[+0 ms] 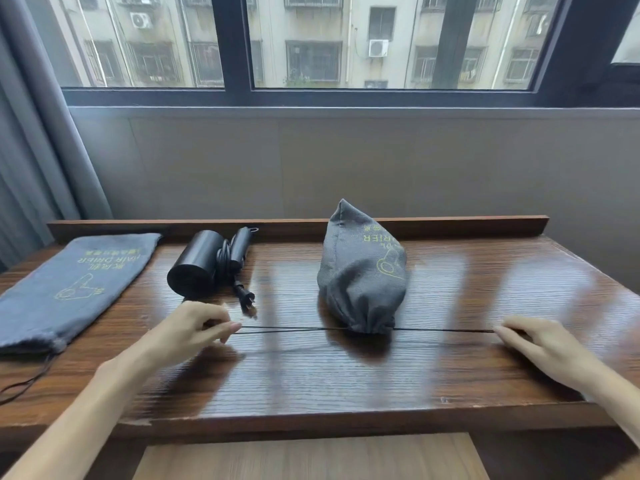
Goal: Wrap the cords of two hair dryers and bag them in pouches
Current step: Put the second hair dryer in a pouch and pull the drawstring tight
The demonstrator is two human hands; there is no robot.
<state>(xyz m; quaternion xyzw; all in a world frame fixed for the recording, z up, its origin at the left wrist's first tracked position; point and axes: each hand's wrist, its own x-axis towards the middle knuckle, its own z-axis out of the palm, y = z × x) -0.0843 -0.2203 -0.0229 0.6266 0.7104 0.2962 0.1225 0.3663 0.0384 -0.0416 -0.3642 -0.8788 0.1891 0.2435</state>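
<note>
A dark wooden worktop (450,368) with a strong straight grain and a raised back lip runs below a grey wall panel and a black-framed window (239,46), and a grey curtain (31,133) hangs at the far left. Near the middle stands a filled pouch (362,268) of coarse grey woven cloth, bulging and tapering to a peak at its far end, its near mouth gathered into tight puckers, with yellow printing on its side. A thin black drawstring (287,329) runs out of the mouth to both sides, stretched in a straight line just above the wood. The left hand (194,329) pinches the left end of the string, fingers curled together on it; the right hand (533,341) holds the right end between its fingertips, though blur softens the detail there. Beyond the left hand lies a black hair dryer (197,268), a smooth matte cylinder with its handle folded alongside and its cord (225,261) coiled between barrel and handle; the plug (247,304) trails toward the left hand, just beside it. Well to the left, a second pouch (76,285) of the same grey cloth lies flat and empty-looking, its yellow lettering reading HAIR DRIER upside down, with its own black string (24,382) drooping over the front edge.
</note>
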